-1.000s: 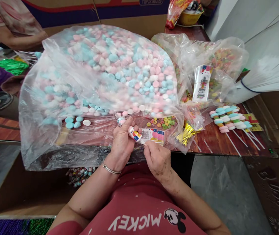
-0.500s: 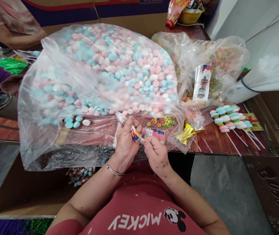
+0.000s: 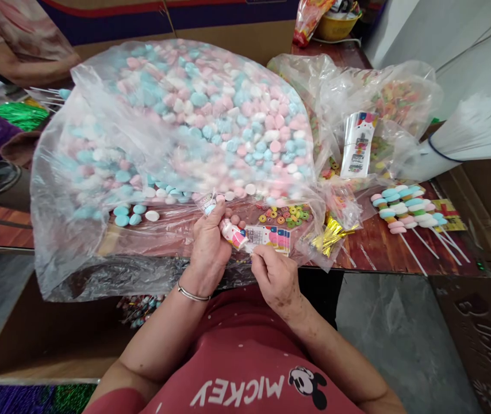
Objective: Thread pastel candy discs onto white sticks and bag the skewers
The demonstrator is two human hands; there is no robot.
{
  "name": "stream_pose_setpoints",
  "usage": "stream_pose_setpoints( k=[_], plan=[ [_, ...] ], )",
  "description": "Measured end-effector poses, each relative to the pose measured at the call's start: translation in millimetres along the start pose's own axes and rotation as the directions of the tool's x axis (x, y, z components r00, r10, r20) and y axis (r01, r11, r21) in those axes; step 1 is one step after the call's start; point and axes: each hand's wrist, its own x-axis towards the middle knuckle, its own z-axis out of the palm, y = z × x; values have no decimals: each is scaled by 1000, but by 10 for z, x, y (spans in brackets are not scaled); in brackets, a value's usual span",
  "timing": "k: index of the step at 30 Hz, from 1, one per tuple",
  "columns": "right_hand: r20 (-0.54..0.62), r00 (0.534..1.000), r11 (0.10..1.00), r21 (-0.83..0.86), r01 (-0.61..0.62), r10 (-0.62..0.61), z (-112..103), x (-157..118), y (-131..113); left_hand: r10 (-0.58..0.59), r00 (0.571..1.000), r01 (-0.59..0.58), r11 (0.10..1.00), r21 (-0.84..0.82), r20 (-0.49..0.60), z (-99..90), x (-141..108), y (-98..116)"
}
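Plastic-wrapped candy (image 3: 233, 234) inside the curled left hand (image 3: 210, 244), its near end in the right hand's (image 3: 277, 277) pinch.

By the look of it, this is a small workshop stocked with sweets in bulk. Just beyond the person's left hand (image 3: 208, 241) and right hand (image 3: 277, 276), a huge clear bag (image 3: 64, 264) of pastel candies (image 3: 271, 138) covers much of the table (image 3: 383, 253). Right of the hands lie gold strips (image 3: 332, 237), several candy skewers (image 3: 405, 208) and a stack of printed cards (image 3: 357, 146), with masses of white sticks (image 3: 487, 129) farther right. A large carton (image 3: 237, 43) stands past the bag, an open box (image 3: 34, 345) sits below the left hand, and a co-worker's arm (image 3: 25, 70) shows far left.
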Motion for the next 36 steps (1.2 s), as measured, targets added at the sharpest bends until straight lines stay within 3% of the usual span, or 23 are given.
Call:
stream_pose_setpoints(
  k=[7, 11, 16, 21, 25, 30, 34, 36],
  plan=[
    [97, 991, 995, 28, -95, 92, 68, -39, -73, -69, 996, 73, 994, -83, 51, 56, -106, -99],
    [136, 982, 987, 73, -146, 135, 41, 1, -86, -44, 998, 46, 997, -63, 35, 50, -101, -117],
    [-63, 997, 999, -2, -53, 53, -34, 80, -86, 81, 997, -80, 995, -61, 14, -22, -32, -178],
    [-62, 990, 983, 141, -117, 127, 25, 73, -59, 240, 968, -238, 971, -36, 76, -58, -29, -223],
    [-76, 985, 980, 140, -143, 155, 100, 91, -27, 350, 933, -352, 936, 8, 83, -16, -68, -216],
    [78, 981, 958, 215, -190, 176, 82, 137, -13, 383, 921, -386, 922, 37, 73, 31, -75, -176],
    [236, 925, 885, 296, -361, 298, 5, 137, -14, 307, 945, -306, 952, -21, 110, 20, -57, -136],
    [281, 915, 882, 291, -370, 290, -17, 125, -8, 258, 959, -256, 966, -28, 117, 3, -48, -132]
  ],
)
